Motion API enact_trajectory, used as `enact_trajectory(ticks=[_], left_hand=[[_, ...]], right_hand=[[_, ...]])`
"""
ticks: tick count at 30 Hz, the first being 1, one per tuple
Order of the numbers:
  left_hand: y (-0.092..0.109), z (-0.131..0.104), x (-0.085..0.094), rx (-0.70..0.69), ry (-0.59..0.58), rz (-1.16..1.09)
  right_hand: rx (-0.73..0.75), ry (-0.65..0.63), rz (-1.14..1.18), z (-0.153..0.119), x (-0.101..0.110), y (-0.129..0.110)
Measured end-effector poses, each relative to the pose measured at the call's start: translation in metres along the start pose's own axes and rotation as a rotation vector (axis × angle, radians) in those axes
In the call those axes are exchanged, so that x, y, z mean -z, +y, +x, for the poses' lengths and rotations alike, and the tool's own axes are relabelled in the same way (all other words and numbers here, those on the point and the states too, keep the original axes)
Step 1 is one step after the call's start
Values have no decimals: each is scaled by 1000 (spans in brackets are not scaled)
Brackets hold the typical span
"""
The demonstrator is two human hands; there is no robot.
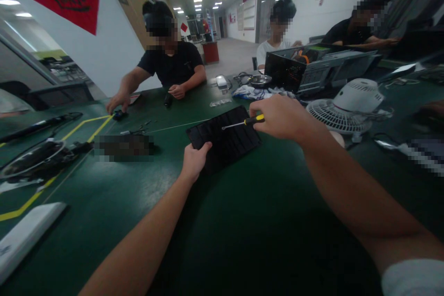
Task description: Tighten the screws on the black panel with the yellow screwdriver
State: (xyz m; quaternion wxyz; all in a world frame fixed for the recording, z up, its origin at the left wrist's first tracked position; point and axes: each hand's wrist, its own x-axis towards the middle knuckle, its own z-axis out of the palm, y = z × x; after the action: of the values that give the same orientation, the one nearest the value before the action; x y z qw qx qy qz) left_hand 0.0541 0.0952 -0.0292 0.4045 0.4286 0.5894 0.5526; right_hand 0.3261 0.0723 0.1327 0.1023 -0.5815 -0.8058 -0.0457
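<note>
A flat black rectangular panel (229, 141) is tilted above the green table, gripped at its near left edge by my left hand (197, 159), thumb on top. My right hand (280, 118) closes around the yellow and black handle of a screwdriver (254, 119). Its metal shaft points left over the panel, with the tip near the panel's middle. Whether the tip touches the surface I cannot tell. Dark ridges cross the panel's face; its underside and the fingers of my left hand beneath it are hidden.
A white fan (357, 101) and an open computer case (305, 71) stand to the right. A metal bowl (261, 80) sits near a cloth (253, 92). At left lie a white box (29, 236) and dark cabled parts (34, 159). A co-worker (169, 62) sits opposite.
</note>
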Motion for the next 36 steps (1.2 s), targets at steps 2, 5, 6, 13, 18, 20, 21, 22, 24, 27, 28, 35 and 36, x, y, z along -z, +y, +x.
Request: enact_trajectory(ticks=[2,5,6,13,18,20,21,22,24,27,28,35,36], left_hand=[[1,0,0,3,2,3],[-1,1,2,-4,-2,16],[-2,2,3,-8,-4,16],[-6,4,4,-26,-7,6],[-3,2,4,-3,-7,14],[-2,2,4,-1,-8,9],[-2,2,4,-2,-10,7],[-2,2,4,-5,-13,8],[-2,2,4,-12,-19,14],[-2,2,3,-14,-15,18],[-2,2,2,-14,-8,19],[-4,3,3,-14,3,17],[-4,3,3,-13,-2,14]], right_hand=[[1,0,11,0,-2,0],[20,22,29,0,-5,1],[29,32,34,0,-5,1],[-24,23,44,-1,0,-6],[-83,-65,18,0,2,-7],[-77,-118,-4,1,1,-5],[-71,-143,-9,2,1,-4],[-63,-164,-2,2,1,-2],[-28,-179,38,4,1,4],[43,-139,89,6,0,16],[60,-118,93,7,-1,20],[43,25,125,11,-7,27],[34,29,122,11,-7,26]])
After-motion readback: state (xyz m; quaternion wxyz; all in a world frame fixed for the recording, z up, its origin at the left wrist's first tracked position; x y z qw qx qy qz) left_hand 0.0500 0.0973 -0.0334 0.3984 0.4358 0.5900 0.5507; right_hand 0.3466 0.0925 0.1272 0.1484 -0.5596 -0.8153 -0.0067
